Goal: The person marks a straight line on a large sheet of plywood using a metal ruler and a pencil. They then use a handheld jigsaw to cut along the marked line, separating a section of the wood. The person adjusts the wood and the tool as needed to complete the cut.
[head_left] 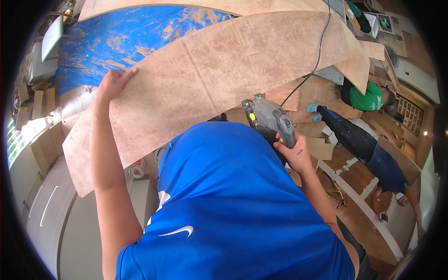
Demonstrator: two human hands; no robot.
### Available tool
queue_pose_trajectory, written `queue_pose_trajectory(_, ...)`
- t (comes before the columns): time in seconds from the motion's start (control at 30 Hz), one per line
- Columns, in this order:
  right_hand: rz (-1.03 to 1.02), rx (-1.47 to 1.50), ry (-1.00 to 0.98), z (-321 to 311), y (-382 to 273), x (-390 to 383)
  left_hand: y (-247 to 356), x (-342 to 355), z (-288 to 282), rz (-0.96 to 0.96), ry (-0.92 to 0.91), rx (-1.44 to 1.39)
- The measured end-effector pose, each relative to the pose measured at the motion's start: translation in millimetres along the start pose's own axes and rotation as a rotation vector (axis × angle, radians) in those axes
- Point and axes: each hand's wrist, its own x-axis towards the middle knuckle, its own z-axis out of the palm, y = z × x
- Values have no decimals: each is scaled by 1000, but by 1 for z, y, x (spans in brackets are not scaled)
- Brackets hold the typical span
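A long plywood sheet (pixel 210 70) with one curved edge lies slantwise in front of me. My left hand (pixel 113 85) grips its far left edge, one digit stretched along the top face and the other fingers partly hidden. My right hand (pixel 295 151) is wrapped round the handle of a grey jigsaw (pixel 273 119) with yellow parts. The jigsaw is at the sheet's near edge, right of my body; whether its blade touches the wood cannot be seen. A dark cord (pixel 319 51) runs from it across the sheet.
A blue tarp (pixel 112 39) strewn with sawdust lies beyond the sheet. Another curved plywood piece (pixel 196 5) is at the far side. At right are a person in green (pixel 366 97) and a person in dark clothes (pixel 368 147). A drawer cabinet (pixel 46 210) stands at left.
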Motion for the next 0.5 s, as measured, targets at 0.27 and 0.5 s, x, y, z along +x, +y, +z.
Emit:
queue_pose_trajectory(0.27,84,60,-43,-2,-7,-2,-2,0,2,10,24,25)
queue_pose_trajectory(0.5,84,294,-95,0,-11,0,3,-2,0,-8,21,12)
